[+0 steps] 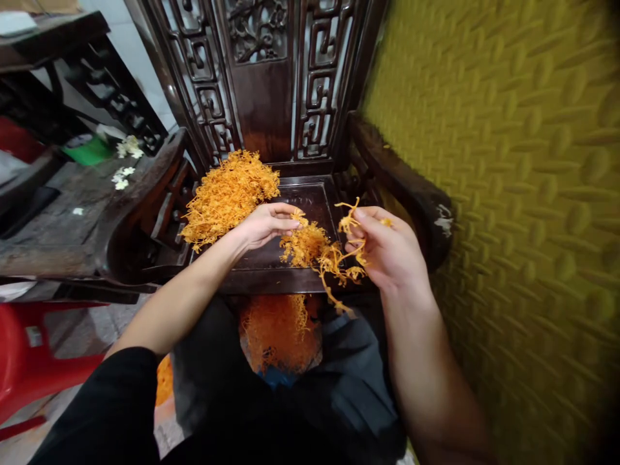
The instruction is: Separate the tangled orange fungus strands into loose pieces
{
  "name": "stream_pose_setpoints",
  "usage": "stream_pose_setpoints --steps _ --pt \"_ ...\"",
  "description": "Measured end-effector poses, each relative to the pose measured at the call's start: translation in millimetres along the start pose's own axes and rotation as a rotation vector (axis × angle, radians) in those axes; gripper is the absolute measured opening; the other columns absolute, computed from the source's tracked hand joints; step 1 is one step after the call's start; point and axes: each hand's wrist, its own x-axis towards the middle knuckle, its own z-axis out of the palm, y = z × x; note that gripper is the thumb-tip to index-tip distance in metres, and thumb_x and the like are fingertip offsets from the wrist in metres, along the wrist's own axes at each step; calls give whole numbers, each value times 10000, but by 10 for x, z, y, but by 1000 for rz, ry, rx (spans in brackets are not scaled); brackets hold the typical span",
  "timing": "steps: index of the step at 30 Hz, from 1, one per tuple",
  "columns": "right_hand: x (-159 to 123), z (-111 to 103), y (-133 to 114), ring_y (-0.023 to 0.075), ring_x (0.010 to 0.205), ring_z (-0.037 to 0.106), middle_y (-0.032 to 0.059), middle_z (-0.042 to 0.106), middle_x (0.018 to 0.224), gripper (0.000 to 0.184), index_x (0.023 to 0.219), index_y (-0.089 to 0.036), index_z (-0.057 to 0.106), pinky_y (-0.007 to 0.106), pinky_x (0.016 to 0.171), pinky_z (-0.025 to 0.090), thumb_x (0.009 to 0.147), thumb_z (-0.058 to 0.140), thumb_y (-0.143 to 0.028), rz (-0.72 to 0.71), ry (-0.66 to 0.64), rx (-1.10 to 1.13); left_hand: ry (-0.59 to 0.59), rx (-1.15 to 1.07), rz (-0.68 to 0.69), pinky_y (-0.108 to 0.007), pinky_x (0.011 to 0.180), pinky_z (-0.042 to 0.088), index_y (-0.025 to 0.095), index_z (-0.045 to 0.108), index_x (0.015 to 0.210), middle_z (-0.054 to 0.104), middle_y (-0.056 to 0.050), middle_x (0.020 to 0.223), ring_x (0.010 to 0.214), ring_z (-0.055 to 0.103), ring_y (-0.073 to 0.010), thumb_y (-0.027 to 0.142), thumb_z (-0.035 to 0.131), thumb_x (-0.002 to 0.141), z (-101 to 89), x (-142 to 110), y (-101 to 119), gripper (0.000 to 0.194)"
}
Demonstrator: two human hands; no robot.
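Note:
A tangled clump of orange, branching, stringy strands (306, 245) hangs between my two hands over the chair seat (259, 259). The fingers and thumb of my left hand (265, 226) pinch the clump's upper left end. My right hand (390, 248) is closed on a few looser strands (356, 248) at the right, with one thin end sticking up past the thumb. Behind my left hand, a large pile of the same orange strands (232, 192) rests on the seat. Below the seat edge, between my legs, is a container or bag of more orange strands (281, 329); its rim is partly hidden.
A dark carved chair back (266, 97) rises ahead, with armrests (402, 174) on both sides. A yellow padded surface (508, 161) borders the right. At left are a wooden seat with white flower-like bits (123, 177), a green object (87, 150) and a red stool (29, 355).

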Motion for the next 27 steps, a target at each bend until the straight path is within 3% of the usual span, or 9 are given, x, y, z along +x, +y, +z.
stream_pose_setpoints --steps 3,7,11,14,15,17,19,23,27 --pt "59 -92 1 103 566 503 -56 509 653 376 919 -242 606 218 458 422 691 865 -391 8 4 12 7 -1 -37 -216 668 577 111 704 964 758 -63 836 768 745 -129 41 829 677 5 167 -119 321" --pt "57 -168 -8 116 634 578 -53 619 731 484 924 -258 563 216 497 474 599 920 -296 53 -10 55 81 86 -84 -292 756 601 105 702 936 772 -94 860 791 754 -161 48 822 697 2 394 -338 273" --pt "21 -207 -69 122 756 653 -12 718 906 442 924 -238 675 247 628 582 565 931 -206 129 -113 76 98 437 17 -370 896 585 130 756 1034 792 -112 1024 919 743 -200 52 849 643 14 495 -393 409" --pt "9 -202 -77 169 907 694 42 750 1047 429 1008 -219 766 328 763 642 606 915 -240 139 -181 53 207 719 251 -352 921 556 149 762 1002 790 -95 1020 943 731 -195 191 805 770 81 372 -238 240" --pt "9 -188 -59 184 932 698 54 754 1063 411 1014 -215 781 353 779 651 627 910 -267 120 -168 26 241 725 325 -329 866 559 150 751 966 785 -88 965 865 729 -174 271 740 858 129 293 -172 162" --pt "14 -142 8 194 913 699 61 760 1035 338 968 -216 799 366 748 661 668 904 -329 30 -85 -61 238 623 408 -285 710 546 153 706 915 756 -72 842 669 685 -128 405 567 989 263 105 -61 297" --pt "23 -85 89 180 845 696 57 761 982 284 908 -217 804 336 694 656 695 900 -378 -85 6 -167 138 533 425 -257 627 519 164 664 946 741 -55 810 608 661 -112 472 558 992 418 -80 -4 329" --pt "42 -10 188 129 701 667 25 744 933 377 1017 -246 796 282 646 627 687 920 -382 -193 18 -278 -11 659 477 -238 684 528 179 655 1038 768 -37 891 768 714 -137 382 787 843 603 -285 -37 311" --pt "52 4 224 139 727 681 35 749 967 399 1062 -249 795 280 631 620 719 897 -426 -166 -23 -261 -26 792 596 -253 711 524 172 702 913 768 -28 844 738 693 -130 260 697 909 558 -285 -69 88"
